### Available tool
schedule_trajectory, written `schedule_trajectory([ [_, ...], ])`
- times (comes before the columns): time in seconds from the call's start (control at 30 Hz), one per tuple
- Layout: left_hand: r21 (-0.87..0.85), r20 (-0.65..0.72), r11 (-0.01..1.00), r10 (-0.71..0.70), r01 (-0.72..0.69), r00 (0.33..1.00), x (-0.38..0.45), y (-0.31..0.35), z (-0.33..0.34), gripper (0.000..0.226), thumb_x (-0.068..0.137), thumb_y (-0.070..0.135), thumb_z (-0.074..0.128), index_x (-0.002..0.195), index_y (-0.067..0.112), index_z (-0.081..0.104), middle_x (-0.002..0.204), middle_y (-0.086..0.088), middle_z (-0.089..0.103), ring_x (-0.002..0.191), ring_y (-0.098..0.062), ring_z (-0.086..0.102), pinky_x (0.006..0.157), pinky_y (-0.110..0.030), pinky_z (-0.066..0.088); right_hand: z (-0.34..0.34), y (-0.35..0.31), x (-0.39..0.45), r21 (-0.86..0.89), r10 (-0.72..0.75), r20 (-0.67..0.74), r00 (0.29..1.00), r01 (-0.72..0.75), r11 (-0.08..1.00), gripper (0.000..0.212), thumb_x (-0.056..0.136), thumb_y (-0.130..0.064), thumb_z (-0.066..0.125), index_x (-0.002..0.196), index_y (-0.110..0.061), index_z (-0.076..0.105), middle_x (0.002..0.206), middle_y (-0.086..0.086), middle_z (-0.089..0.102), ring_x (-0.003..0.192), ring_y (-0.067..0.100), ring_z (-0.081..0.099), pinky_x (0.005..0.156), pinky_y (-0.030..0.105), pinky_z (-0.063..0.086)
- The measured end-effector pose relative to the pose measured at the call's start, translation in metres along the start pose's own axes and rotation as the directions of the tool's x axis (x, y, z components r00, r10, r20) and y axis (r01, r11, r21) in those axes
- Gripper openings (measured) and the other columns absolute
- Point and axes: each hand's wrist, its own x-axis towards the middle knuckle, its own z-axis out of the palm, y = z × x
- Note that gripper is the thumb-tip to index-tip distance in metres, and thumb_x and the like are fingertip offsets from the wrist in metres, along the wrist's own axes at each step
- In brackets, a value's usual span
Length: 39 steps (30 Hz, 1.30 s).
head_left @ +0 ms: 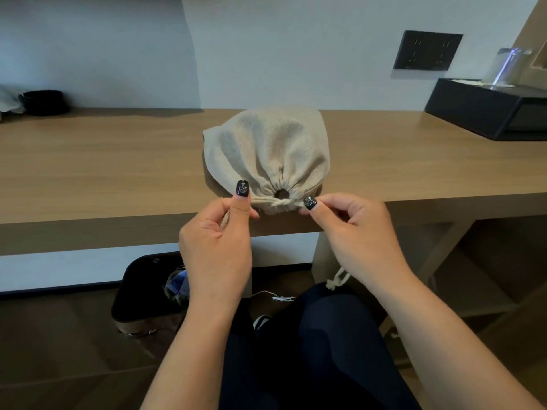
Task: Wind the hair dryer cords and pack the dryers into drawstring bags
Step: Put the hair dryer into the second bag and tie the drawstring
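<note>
A beige drawstring bag (266, 146) lies bulging on the wooden counter (103, 167), its gathered mouth facing me at the front edge. The mouth is cinched down to a small hole. A pale drawstring (276, 202) crosses just below that hole. My left hand (219, 232) pinches the cord on the left side, thumb raised. My right hand (352, 229) pinches the cord on the right side. A knotted cord end (336, 281) hangs below my right hand. No hair dryer shows; the bag hides whatever is inside.
A black box (488, 108) with a glass on top sits at the back right, under a black wall socket panel (426, 51). A dark round object (44, 102) stands at the far left. Below the counter are a black bin (145, 288) and a white cable (278, 297).
</note>
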Motion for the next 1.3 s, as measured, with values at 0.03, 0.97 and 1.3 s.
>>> schedule_trajectory([
  [0.03,-0.012,0.017,1.000,0.011,-0.011,1.000,0.000,0.001,-0.001,0.040,0.088,0.051,0.056,0.066,0.019,0.065,0.042,0.005,0.026,0.045,-0.016,0.024,0.051,-0.032,0.023,-0.002,0.000,0.001,-0.004,-0.014,0.006,1.000,0.014,1.000,0.016,0.090,-0.020,0.065,0.080,-0.020,0.077,0.040,-0.009,0.042,0.040,0.003,0.035,0.043,0.010,0.027],
  [0.97,-0.057,-0.210,0.996,0.053,-0.067,0.976,-0.008,0.007,0.019,0.020,0.082,0.017,0.076,0.070,0.031,0.068,0.052,0.015,0.057,0.052,0.001,0.048,0.055,-0.011,0.041,0.006,-0.007,0.005,0.141,-0.015,-0.105,0.994,0.029,0.990,0.023,0.078,-0.010,0.076,0.063,-0.027,0.075,0.061,0.002,0.070,0.058,0.004,0.056,0.056,0.016,0.045],
  [1.3,-0.175,-0.076,0.984,0.015,-0.028,0.997,-0.008,0.001,0.002,0.018,0.078,0.032,0.066,0.063,0.024,0.065,0.082,0.003,0.052,0.073,-0.009,0.048,0.071,-0.022,0.039,-0.027,-0.004,0.008,0.050,0.079,0.244,0.967,-0.094,0.994,0.014,0.083,-0.025,0.069,0.076,-0.015,0.077,0.060,0.007,0.046,0.050,0.007,0.035,0.046,0.013,0.029],
])
